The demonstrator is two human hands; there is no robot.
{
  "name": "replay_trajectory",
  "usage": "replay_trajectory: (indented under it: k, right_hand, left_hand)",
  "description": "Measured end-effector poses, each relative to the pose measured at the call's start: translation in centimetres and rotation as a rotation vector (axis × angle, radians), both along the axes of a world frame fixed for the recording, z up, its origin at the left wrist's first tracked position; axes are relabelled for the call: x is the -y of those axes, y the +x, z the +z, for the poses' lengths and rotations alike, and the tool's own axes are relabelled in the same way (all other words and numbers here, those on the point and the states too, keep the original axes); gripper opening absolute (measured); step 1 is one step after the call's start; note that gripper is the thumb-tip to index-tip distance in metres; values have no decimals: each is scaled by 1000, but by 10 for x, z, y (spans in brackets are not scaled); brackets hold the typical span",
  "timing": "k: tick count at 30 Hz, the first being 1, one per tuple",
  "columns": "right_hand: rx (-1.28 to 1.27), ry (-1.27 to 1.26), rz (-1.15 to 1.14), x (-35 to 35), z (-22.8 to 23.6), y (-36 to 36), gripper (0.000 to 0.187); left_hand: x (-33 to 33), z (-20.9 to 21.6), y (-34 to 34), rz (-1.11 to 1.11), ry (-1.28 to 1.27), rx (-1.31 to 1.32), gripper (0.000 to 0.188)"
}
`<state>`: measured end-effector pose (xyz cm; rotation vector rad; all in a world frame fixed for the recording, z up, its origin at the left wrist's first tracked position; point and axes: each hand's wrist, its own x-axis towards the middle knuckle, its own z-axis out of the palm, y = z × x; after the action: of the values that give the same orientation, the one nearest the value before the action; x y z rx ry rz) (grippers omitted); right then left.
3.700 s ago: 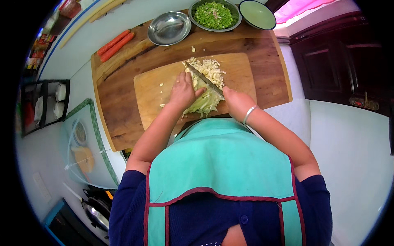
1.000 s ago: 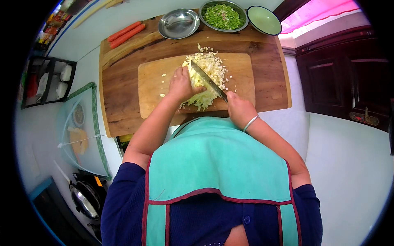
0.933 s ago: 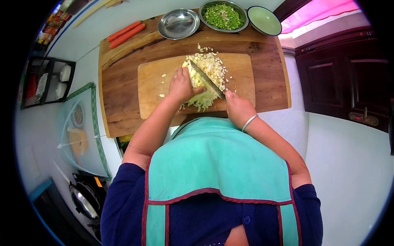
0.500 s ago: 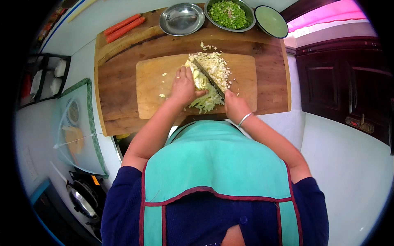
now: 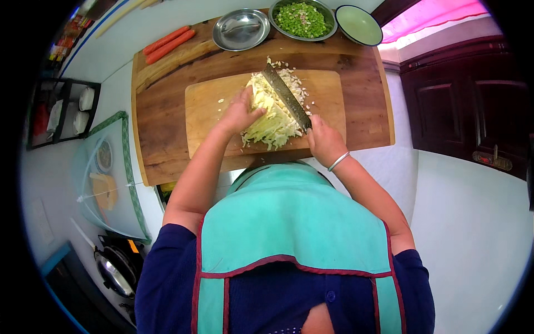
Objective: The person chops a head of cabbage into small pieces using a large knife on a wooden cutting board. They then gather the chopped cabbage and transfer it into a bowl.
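Observation:
A pile of cut cabbage, pale yellow-green and in shreds, lies on the wooden cutting board. My left hand rests against the pile's left side, thumb apart from the fingers, gripping nothing. With my right hand I hold a kitchen knife by its handle, which my fingers hide. Its broad dark blade slants from upper left to lower right, flat side showing, between the shreds and a heap of finely chopped white bits. Small scraps are stuck to or lie around the blade.
Two carrots lie at the table's far left. A steel bowl, a bowl of chopped green vegetable and a pale green enamel bowl line the far edge. A dark door stands to the right, a pan at lower left.
The knife has lifted and tilted, so more of its blade face shows. My left hand has shifted left and its fingers have loosened. The cabbage has spread into looser shreds.

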<state>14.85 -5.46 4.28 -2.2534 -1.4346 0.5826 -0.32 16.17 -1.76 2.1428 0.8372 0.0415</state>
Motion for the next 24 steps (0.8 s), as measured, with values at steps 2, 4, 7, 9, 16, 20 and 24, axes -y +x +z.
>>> replay_trajectory:
  k: [2,4,7,9,16,20,24]
  right_hand:
    - [8,10,-21,2,0,3,24]
    - [6,17,-48,1,1,9,23]
    - [-16,92,-20,4,2,20,21]
    - [-16,66,29,8,6,28,21]
    - [-19,115,146,19,-6,39,20]
    - [-73,160,133,32,-6,38,16]
    - [-59,61,190,40,4,37,15]
  left_hand:
    - [10,15,1,-1,113,-20,99]
    - [45,31,10,-28,492,-129,102]
    - [93,32,22,-73,569,-119,108]
    - [101,20,27,-17,596,-131,110]
    - [103,4,27,153,633,-194,110]
    - [96,29,17,205,571,-64,98]
    - [4,-22,8,489,293,238,66]
